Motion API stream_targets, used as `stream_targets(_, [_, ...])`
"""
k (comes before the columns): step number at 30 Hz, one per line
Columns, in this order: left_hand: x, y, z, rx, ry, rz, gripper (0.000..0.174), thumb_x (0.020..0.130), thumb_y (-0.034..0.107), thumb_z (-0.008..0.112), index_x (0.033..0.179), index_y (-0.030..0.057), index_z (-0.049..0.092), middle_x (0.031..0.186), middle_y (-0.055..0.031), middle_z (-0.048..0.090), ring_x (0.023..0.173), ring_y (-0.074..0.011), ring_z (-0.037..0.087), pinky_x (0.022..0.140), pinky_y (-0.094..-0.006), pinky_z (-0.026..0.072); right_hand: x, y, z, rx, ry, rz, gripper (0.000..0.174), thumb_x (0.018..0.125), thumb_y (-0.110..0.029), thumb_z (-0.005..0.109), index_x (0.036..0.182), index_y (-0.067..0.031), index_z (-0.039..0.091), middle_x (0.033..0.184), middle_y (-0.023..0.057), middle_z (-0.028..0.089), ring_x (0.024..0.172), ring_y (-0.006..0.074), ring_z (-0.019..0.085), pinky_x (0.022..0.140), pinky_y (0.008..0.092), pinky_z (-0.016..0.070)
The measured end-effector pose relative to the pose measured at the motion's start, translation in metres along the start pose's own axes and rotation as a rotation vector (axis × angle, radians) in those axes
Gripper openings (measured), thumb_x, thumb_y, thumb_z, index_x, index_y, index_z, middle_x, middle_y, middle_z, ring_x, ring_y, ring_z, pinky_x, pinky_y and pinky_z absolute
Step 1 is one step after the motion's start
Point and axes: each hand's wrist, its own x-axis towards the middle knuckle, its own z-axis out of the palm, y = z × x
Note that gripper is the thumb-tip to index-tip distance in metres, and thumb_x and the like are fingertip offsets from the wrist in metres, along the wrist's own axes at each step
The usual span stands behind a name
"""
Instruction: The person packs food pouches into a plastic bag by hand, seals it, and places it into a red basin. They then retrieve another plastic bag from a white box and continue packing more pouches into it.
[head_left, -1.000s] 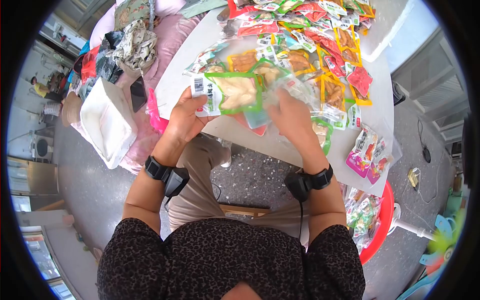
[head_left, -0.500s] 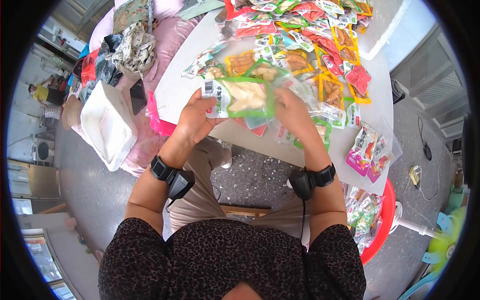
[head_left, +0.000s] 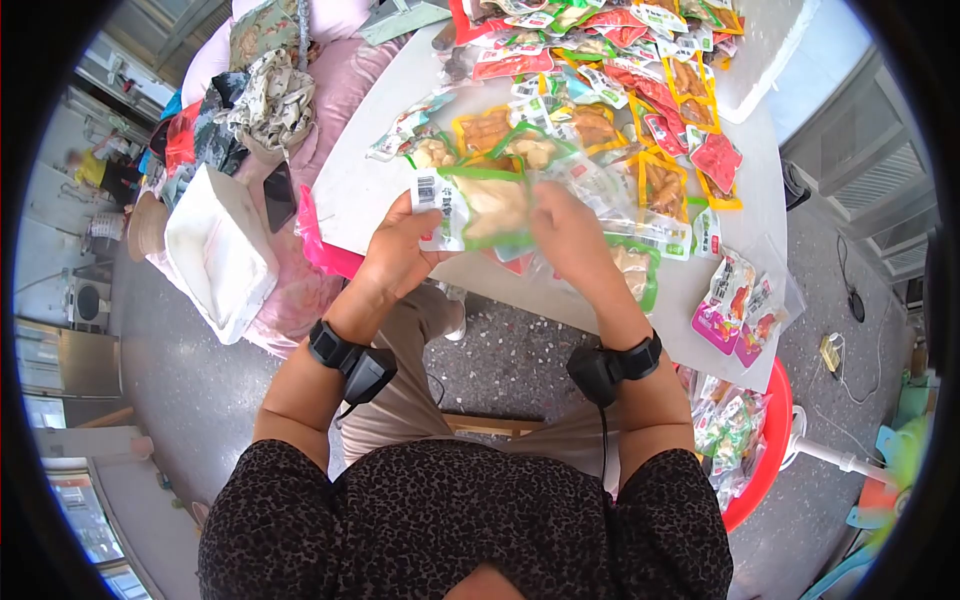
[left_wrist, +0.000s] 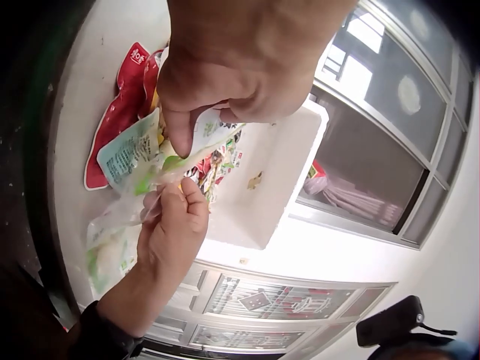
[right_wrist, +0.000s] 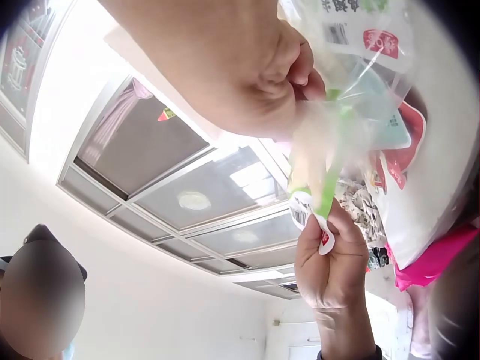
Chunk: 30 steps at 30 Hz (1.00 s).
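Observation:
Above the table's near edge, my left hand (head_left: 403, 245) pinches the white, barcoded end of a green-edged packet (head_left: 492, 208) with pale contents. At the packet's other end, my right hand (head_left: 570, 232) has its fingers curled at the green edge, slightly blurred. In the left wrist view the right hand (left_wrist: 174, 225) pinches clear film by the packet. The right wrist view has the left hand (right_wrist: 334, 262) gripping the printed end between thumb and fingers. Below and beside the hands lie more packets, one green-edged (head_left: 632, 268) near the right forearm.
Many red, yellow and green packets (head_left: 690, 75) cover the back of the table (head_left: 345, 180). Two pink packets (head_left: 722, 305) lie at its right. A red tub (head_left: 772, 450) of packets stands below. A white foam box (head_left: 215, 255) is at the left, a fan at lower right.
Both hands stay at the packet, which has shifted slightly right and down from half a second ago. The right hand has moved a little left along the packet's green edge.

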Motion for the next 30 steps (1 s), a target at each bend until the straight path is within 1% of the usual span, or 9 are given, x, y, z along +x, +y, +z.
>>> stream_targets(4, [0.001, -0.001, -0.007, -0.023, -0.098, 0.022, 0.034, 0.078, 0.000, 0.038, 0.112, 0.0070, 0.038, 0.105, -0.0101, 0.048, 0.093, -0.0237, 0.051, 0.074, -0.0409, 0.0456, 0.002, 0.002, -0.007, 0.023, 0.041, 0.056, 0.022, 0.072, -0.010, 0.045, 0.092, -0.0014, 0.047, 0.078, 0.0172, 0.053, 0.074, 0.0291, 0.053, 0.065, 0.0322, 0.0414])
stream_targets(9, [0.005, -0.004, -0.011, -0.060, -0.228, -0.003, 0.034, 0.078, -0.003, 0.037, 0.111, 0.0047, 0.039, 0.104, -0.0084, 0.049, 0.094, -0.0216, 0.050, 0.077, -0.0373, 0.0449, 0.003, 0.004, -0.009, 0.031, 0.053, 0.006, 0.024, 0.072, -0.010, 0.045, 0.094, -0.0013, 0.047, 0.080, 0.0176, 0.053, 0.076, 0.0309, 0.052, 0.067, 0.0334, 0.0409])
stream_targets(13, [0.018, -0.005, -0.012, 0.060, -0.172, -0.026, 0.033, 0.079, -0.002, 0.038, 0.111, 0.0059, 0.040, 0.104, -0.0079, 0.049, 0.093, -0.0211, 0.050, 0.078, -0.0376, 0.0444, 0.000, -0.004, -0.010, -0.070, 0.054, -0.017, 0.024, 0.073, -0.010, 0.045, 0.095, -0.0010, 0.047, 0.082, 0.0180, 0.053, 0.078, 0.0316, 0.052, 0.069, 0.0351, 0.0403])
stream_targets(16, [0.024, -0.011, -0.001, 0.083, -0.097, -0.051, 0.032, 0.080, 0.000, 0.038, 0.111, 0.0076, 0.039, 0.106, -0.0081, 0.048, 0.094, -0.0210, 0.050, 0.078, -0.0385, 0.0447, 0.000, -0.001, 0.001, -0.066, 0.229, -0.323, 0.022, 0.071, -0.011, 0.049, 0.091, -0.0009, 0.048, 0.078, 0.0179, 0.053, 0.073, 0.0333, 0.051, 0.063, 0.0398, 0.0409])
stream_targets(19, [0.025, -0.017, 0.015, 0.057, -0.133, -0.089, 0.033, 0.080, -0.001, 0.036, 0.111, 0.0078, 0.040, 0.106, -0.0068, 0.048, 0.095, -0.0200, 0.049, 0.078, -0.0380, 0.0442, -0.002, -0.018, 0.001, 0.025, 0.070, -0.235, 0.023, 0.069, -0.008, 0.047, 0.091, 0.0000, 0.048, 0.077, 0.0177, 0.052, 0.072, 0.0338, 0.051, 0.061, 0.0404, 0.0402])
stream_targets(23, [0.035, -0.042, 0.016, 0.021, -0.151, -0.066, 0.033, 0.080, -0.002, 0.037, 0.111, 0.0085, 0.040, 0.107, -0.0057, 0.048, 0.097, -0.0189, 0.048, 0.079, -0.0349, 0.0422, -0.002, -0.017, 0.005, -0.106, 0.137, -0.275, 0.024, 0.068, -0.005, 0.045, 0.090, 0.0005, 0.048, 0.076, 0.0179, 0.052, 0.071, 0.0337, 0.051, 0.060, 0.0409, 0.0397])
stream_targets(26, [0.044, -0.050, 0.015, 1.007, -0.194, 0.419, 0.027, 0.079, 0.002, 0.041, 0.105, 0.0057, 0.044, 0.104, -0.0085, 0.049, 0.091, -0.0215, 0.050, 0.075, -0.0315, 0.0419, 0.000, -0.013, 0.006, -0.138, 0.121, -0.258, 0.023, 0.067, -0.005, 0.045, 0.089, 0.0009, 0.048, 0.076, 0.0179, 0.053, 0.071, 0.0336, 0.051, 0.061, 0.0408, 0.0399])
stream_targets(29, [0.042, -0.031, 0.030, 1.490, -0.175, 0.127, 0.024, 0.074, 0.005, 0.048, 0.098, 0.0022, 0.047, 0.100, -0.0130, 0.049, 0.089, -0.0262, 0.049, 0.073, -0.0312, 0.0400, 0.000, -0.011, 0.009, -0.107, 0.123, -0.277, 0.023, 0.067, -0.005, 0.045, 0.089, 0.0014, 0.048, 0.076, 0.0180, 0.053, 0.072, 0.0337, 0.051, 0.061, 0.0409, 0.0400])
stream_targets(30, [0.047, -0.034, 0.027, 1.511, -0.210, 0.311, 0.022, 0.074, 0.007, 0.048, 0.095, 0.0022, 0.048, 0.095, -0.0140, 0.051, 0.086, -0.0286, 0.050, 0.071, -0.0332, 0.0404, 0.000, -0.011, 0.008, -0.110, 0.098, -0.261, 0.023, 0.068, -0.005, 0.044, 0.089, 0.0016, 0.048, 0.076, 0.0181, 0.053, 0.072, 0.0337, 0.051, 0.062, 0.0410, 0.0400])
